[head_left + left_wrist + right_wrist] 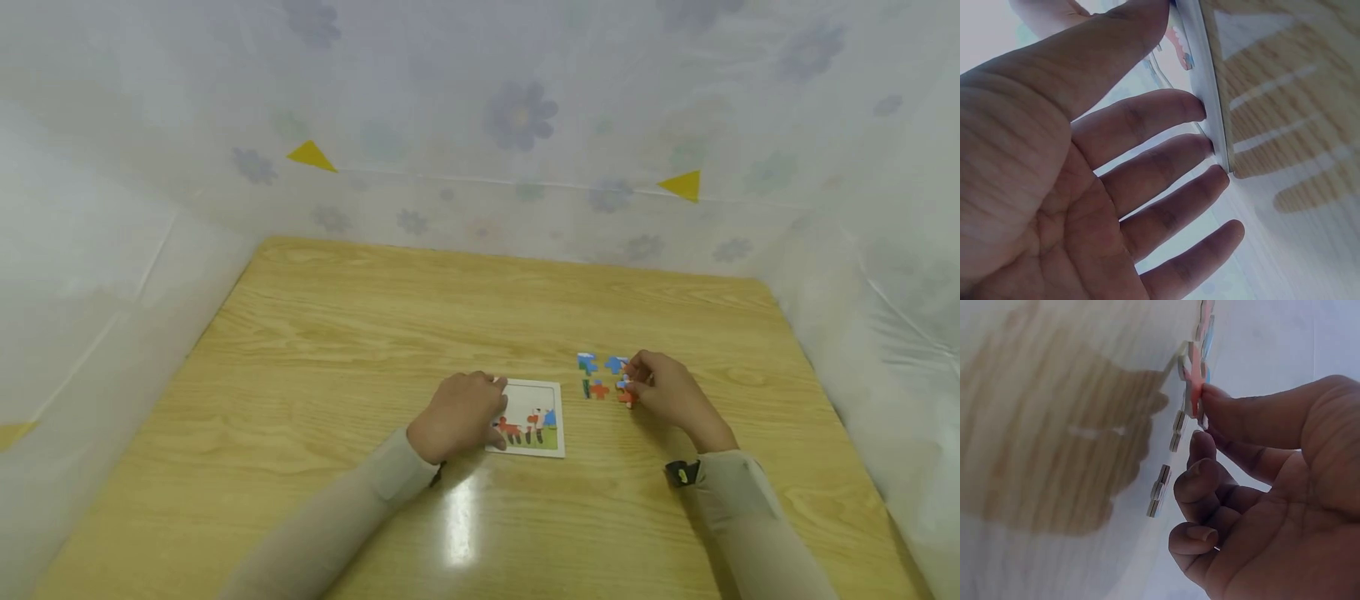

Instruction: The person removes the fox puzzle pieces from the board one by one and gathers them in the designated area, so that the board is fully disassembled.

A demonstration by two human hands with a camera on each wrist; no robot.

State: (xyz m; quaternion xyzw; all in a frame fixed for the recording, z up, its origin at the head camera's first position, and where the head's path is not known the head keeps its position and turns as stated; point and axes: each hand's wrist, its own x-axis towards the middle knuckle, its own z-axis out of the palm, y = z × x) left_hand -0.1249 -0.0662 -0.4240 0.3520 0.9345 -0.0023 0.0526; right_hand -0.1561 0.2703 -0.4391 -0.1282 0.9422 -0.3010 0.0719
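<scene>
A square jigsaw tray point(532, 396) with a pale frame lies flat on the table, its lower part showing a picture in red, white, blue and green. My left hand point(459, 412) rests on the tray's left side; in the left wrist view its fairly straight fingers touch the tray's edge point(1213, 81). To the right, my right hand point(671, 396) pinches a red jigsaw piece point(1195, 381) between thumb and fingers, just at the table. Beside it lie loose pieces: a blue and green one point(587, 362), a blue one point(615, 365) and a red one point(598, 389).
The wood-grain table point(360, 333) extends on all sides of the tray. A flowered pale curtain point(450, 125) hangs behind it, and pale sheets close off both sides. Yellow triangles point(311, 156) are stuck on the curtain.
</scene>
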